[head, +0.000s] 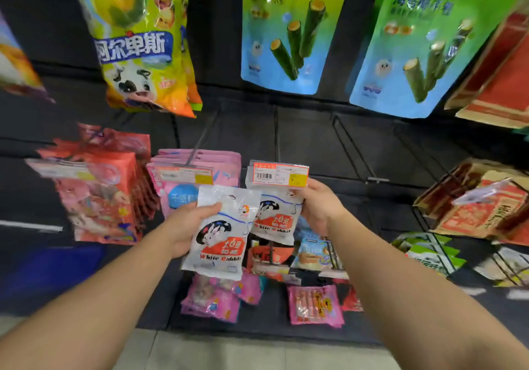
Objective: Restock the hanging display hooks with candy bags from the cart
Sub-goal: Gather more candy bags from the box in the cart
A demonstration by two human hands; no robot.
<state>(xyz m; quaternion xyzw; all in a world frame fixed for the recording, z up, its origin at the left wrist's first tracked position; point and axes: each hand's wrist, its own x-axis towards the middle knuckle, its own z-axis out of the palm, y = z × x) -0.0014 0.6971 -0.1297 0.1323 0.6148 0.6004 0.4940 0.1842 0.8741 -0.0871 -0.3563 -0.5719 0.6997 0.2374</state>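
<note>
Head view: the left hand (pixel 187 223) grips a white White Rabbit candy bag (pixel 220 235) by its left edge, thumb across the front near the top, holding it up in front of the display. The right hand (pixel 317 206) is curled round the right edge of a second White Rabbit bag (pixel 276 215), which hangs under an orange-bordered price tag (pixel 279 173) at the tip of a hook; the hook wire itself is hidden behind tag and bag. The two bags overlap slightly, the loose one in front and to the left. Just left hangs a full row of pink bags (pixel 200 169) on their own hook, and further left a row of red bags (pixel 100 186). Above hang a yellow-green fruit candy bag (pixel 140 40) and two seaweed roll pouches (pixel 289 32). Below the hands, small pink packets (pixel 315 304) lie on the dark bottom shelf (pixel 272 326). No cart shows

The step in hand looks like threading the loose bag onto the White Rabbit hook. The next move calls for lining the hole near the bag's top up with the hook tip behind the price tag, with the right hand steadying the hung bag or lifting the tag clear
</note>
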